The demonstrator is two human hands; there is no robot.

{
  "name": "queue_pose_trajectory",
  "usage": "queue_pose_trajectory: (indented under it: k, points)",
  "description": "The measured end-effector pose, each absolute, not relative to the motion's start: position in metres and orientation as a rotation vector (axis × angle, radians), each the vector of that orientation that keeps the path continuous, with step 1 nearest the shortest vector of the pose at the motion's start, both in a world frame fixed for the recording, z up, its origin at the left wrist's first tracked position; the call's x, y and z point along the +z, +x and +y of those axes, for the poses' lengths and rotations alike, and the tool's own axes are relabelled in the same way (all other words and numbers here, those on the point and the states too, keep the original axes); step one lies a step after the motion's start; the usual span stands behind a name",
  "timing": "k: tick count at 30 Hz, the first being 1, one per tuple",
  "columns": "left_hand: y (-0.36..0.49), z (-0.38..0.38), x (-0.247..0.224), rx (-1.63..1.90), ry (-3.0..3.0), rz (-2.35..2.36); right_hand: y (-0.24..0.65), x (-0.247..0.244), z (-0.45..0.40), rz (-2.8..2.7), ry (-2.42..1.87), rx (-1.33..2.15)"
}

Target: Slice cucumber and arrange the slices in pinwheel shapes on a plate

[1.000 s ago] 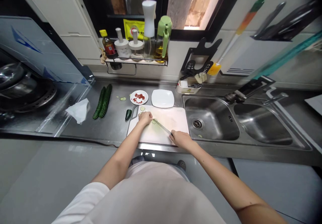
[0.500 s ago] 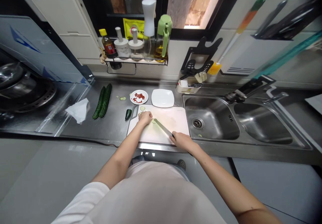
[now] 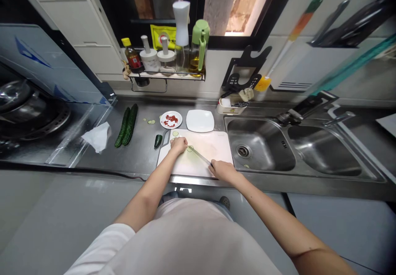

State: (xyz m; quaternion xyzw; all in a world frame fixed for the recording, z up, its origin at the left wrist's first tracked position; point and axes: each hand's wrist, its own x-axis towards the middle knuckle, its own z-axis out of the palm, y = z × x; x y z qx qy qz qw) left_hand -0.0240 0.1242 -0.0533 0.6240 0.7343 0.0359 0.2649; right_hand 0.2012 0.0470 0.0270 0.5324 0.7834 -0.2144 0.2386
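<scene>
My left hand [image 3: 178, 145] is closed, fingers curled down on a piece of cucumber that the hand mostly hides. At its fingertips, a thin green-rimmed cucumber slice [image 3: 190, 148] lies on the white cutting board [image 3: 198, 170]. My right hand [image 3: 222, 171] grips the handle of a kitchen knife [image 3: 202, 158]. The blade slants up to the left, its tip beside the slice and close to my left fingertips. Another cucumber slice [image 3: 175, 133] rests near the board's top left corner. Just left of the board is a short dark green cucumber end [image 3: 158, 141].
Two whole cucumbers [image 3: 127, 124] lie on the steel counter, near a crumpled white tissue [image 3: 96, 137]. Behind the board stand a small plate [image 3: 163, 114] of chopped red pieces and a square white plate [image 3: 200, 121]. A double sink [image 3: 262, 143] is on the right.
The knife blade has turned from showing its flat side to standing more edge-down beside the slice. Both hands stay in nearly the same place.
</scene>
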Motion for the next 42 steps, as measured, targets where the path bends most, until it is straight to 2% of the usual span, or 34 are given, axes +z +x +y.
queue_pose_trajectory:
  k: [21, 31, 42]
  points:
    - [-0.024, 0.125, -0.053, 0.1, 1.672, 1.975, 0.2, 0.023, 0.048, 2.15, 1.469, -0.59]
    - [-0.024, 0.125, -0.055, 0.088, 1.694, 1.992, 0.211, 0.023, 0.039, 2.106, 1.519, -0.703]
    - [-0.022, 0.122, -0.052, 0.107, 1.687, 2.003, 0.231, 0.012, 0.02, 2.112, 1.922, -0.774]
